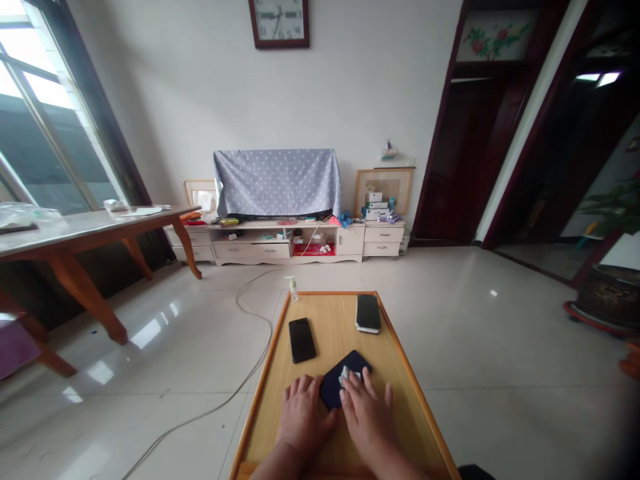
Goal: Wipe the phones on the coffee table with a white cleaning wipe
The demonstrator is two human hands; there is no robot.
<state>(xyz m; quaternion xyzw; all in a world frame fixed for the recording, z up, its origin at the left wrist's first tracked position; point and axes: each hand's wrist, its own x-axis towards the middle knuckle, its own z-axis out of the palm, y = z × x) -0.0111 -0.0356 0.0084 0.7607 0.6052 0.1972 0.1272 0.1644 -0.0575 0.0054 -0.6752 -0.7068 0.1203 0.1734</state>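
Observation:
A dark blue flat case, seemingly a phone case, lies slanted on the small wooden table. My left hand rests at its left edge, with the thumb and forefinger round the near left corner. On top of the case, the fingers of my right hand press a crumpled white tissue against the surface. My right thumb and little finger are spread apart. Just beyond my left hand lies a black smartphone, screen up.
A dark-covered notebook-like stack sits at the table's far right corner. At the far left corner stands a clear pump bottle. A raised rim borders the table. A cable runs across the floor on the left.

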